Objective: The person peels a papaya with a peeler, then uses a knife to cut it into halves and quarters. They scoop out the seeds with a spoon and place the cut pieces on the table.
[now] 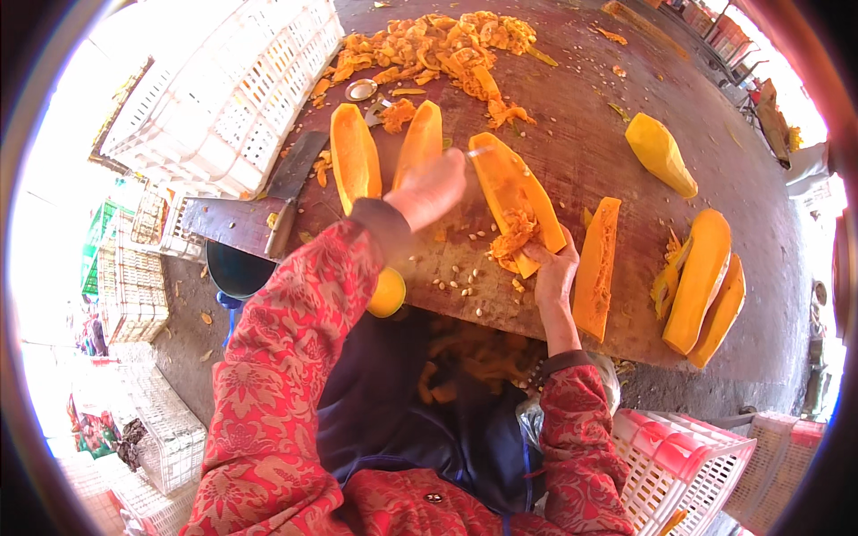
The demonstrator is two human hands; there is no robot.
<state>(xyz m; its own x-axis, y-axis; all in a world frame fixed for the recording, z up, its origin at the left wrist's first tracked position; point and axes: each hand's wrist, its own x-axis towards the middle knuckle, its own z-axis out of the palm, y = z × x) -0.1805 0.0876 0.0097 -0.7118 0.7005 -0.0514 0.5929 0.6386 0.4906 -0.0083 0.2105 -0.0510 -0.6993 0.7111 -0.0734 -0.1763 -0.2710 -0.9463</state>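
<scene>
My right hand grips the near end of a long peeled pumpkin piece, with loosened stringy pulp and seeds at that end. Over the table, blurred by motion, my left hand is closed around a metal tool, partly hidden, whose bright end shows at the pumpkin's far left edge. Beyond that hand, two hollowed pumpkin pieces lie side by side. Another cut piece rests right of my right hand. A cleaver lies at the left.
A pulp heap covers the far table. White plastic crates stand at the left. More pumpkin pieces lie right, and a whole-looking peeled chunk beyond them. A red-and-white crate stands below the near edge.
</scene>
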